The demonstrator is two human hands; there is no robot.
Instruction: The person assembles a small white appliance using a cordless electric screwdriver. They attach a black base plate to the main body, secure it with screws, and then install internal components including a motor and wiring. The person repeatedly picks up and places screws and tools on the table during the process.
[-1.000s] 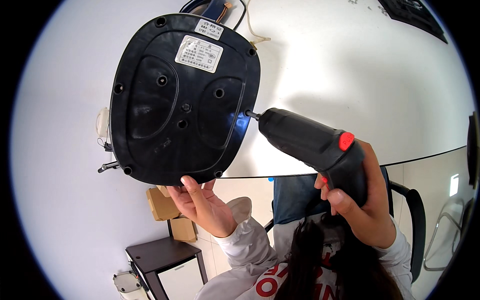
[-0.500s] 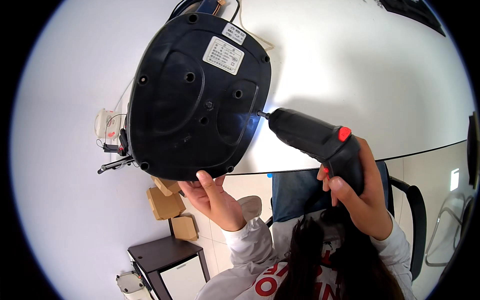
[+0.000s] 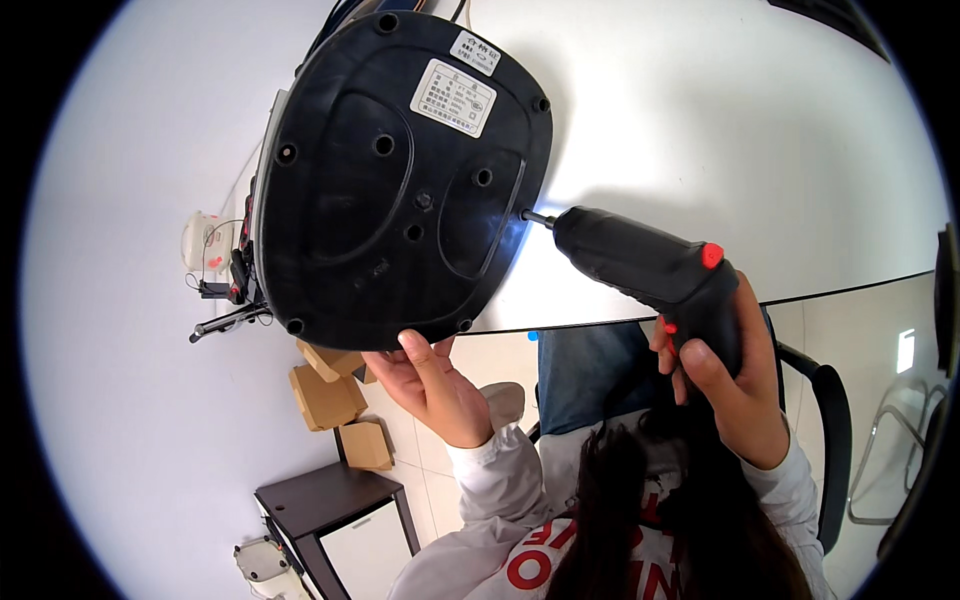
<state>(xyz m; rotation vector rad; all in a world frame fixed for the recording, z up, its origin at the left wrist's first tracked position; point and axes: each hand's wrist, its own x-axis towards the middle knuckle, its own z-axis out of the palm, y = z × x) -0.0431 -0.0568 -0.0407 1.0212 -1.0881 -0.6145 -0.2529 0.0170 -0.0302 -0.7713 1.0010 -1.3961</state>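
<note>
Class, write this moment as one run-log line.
left hand: holds black base by lower edge | right hand: grips black power screwdriver | bit: at base's right edge

Bit tip & some fingers hidden; edges cut off.
Upper ctr: tip of bit [image 3: 541,219] sunk in rim hole of black base [image 3: 440,292], can't be seen; small print on white label [image 3: 453,97] too fine to read. Lower ctr: L hand's [image 3: 432,395] fingers partly behind base; R hand's [image 3: 742,390] partly behind drill [image 3: 630,255] grip; dark hair [image 3: 640,500] covers pt. of shirt, runs off bottom. Upper R: dark item [image 3: 838,25] cut by rim, kind unclear.
</note>
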